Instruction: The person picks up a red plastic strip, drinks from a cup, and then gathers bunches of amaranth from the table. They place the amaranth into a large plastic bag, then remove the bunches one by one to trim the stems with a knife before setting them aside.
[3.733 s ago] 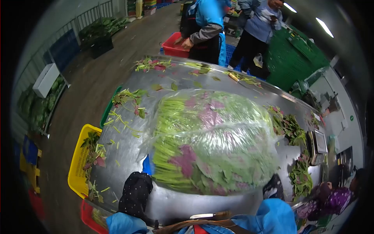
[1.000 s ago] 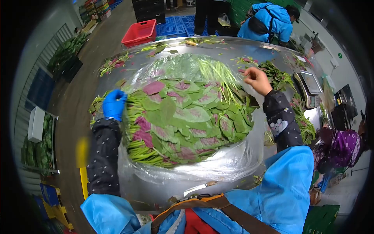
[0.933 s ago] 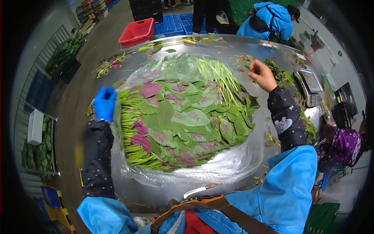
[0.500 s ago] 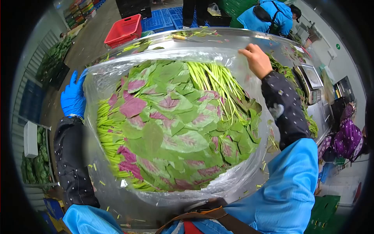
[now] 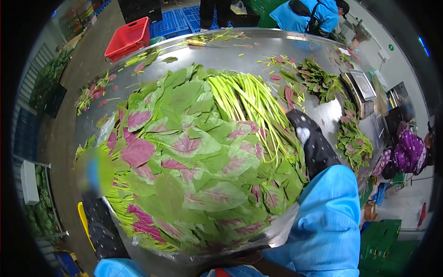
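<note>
A big pile of amaranth greens, green leaves with magenta patches, lies in front of me with pale stems at its left and upper right. Clear plastic film shows under its near edge, and a bit more peeks out at the upper left. At the pile's left side is my left hand in a blue glove, badly blurred, its fingers unreadable. The dark dotted right sleeve runs along the pile's right side. My right hand is hidden by the stems and leaves there, so its grip does not show.
Loose amaranth and scraps lie on the metal table. A yellow-handled knife rests near the far edge. At right stands a weighing scale. A red crate sits beyond; a person in blue bends nearby.
The plastic film held up along the far side has dropped out of sight behind the greens. Both hands have come down to the pile's sides, and the greens sit closer to me.
</note>
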Tool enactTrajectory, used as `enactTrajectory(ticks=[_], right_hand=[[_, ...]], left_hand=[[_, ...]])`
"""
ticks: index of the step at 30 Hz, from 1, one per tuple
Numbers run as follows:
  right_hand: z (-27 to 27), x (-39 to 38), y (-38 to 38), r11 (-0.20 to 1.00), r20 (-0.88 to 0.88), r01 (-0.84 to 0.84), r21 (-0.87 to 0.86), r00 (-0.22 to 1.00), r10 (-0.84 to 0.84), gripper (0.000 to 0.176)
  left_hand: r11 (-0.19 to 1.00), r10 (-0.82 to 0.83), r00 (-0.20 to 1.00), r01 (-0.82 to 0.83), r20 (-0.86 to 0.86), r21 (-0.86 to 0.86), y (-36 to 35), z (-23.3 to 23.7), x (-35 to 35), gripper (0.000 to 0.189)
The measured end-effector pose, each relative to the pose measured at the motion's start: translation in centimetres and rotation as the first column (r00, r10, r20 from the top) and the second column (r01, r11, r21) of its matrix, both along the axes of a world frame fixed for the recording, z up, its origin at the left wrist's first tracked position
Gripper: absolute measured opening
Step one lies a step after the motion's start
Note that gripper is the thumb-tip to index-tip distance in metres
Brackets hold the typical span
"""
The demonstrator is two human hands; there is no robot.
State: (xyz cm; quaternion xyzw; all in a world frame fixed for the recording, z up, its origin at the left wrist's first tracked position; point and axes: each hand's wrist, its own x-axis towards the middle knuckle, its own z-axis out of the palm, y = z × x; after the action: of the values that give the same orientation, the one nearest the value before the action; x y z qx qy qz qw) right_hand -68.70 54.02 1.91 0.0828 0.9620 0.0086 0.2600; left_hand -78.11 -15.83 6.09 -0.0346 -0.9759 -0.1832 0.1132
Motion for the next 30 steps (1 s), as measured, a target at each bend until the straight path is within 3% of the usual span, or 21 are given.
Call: enactTrajectory(ticks=[2,5,11,14,20,30], right_hand=[[-0.7,3.1,-0.8,1.000,-0.059,-0.008,-0.019,0.998,0.007,0.037],[-1.2,7.7,-2.6,0.999,-0.167,-0.019,-0.048,0.986,0.011,0.036],[-2.4,14.9,-7.1,0.994,-0.335,-0.023,-0.103,0.942,-0.013,0.035],[-2.5,16.4,-8.5,0.992,-0.375,-0.013,-0.125,0.926,-0.035,0.035],[-3.1,15.0,-9.3,0.989,-0.391,0.017,-0.145,0.918,-0.073,0.034],[-3.1,15.1,-8.9,0.962,-0.349,0.014,-0.274,0.930,-0.113,0.033]], left_hand=[[0.996,0.028,0.992,-0.018,-0.121,0.083,0.8,0.0,5.1,0.034],[0.971,0.111,0.984,-0.077,-0.141,0.227,2.8,-1.0,14.8,0.035],[0.830,0.284,0.946,-0.323,0.155,0.455,4.4,-6.3,27.0,0.038],[0.740,0.302,0.927,-0.374,0.221,0.559,4.4,-7.3,27.5,0.039],[0.548,0.273,0.921,-0.387,0.278,0.741,4.8,-8.3,22.1,0.041],[0.220,0.255,0.902,-0.405,0.348,0.887,4.5,-9.4,12.3,0.046]])
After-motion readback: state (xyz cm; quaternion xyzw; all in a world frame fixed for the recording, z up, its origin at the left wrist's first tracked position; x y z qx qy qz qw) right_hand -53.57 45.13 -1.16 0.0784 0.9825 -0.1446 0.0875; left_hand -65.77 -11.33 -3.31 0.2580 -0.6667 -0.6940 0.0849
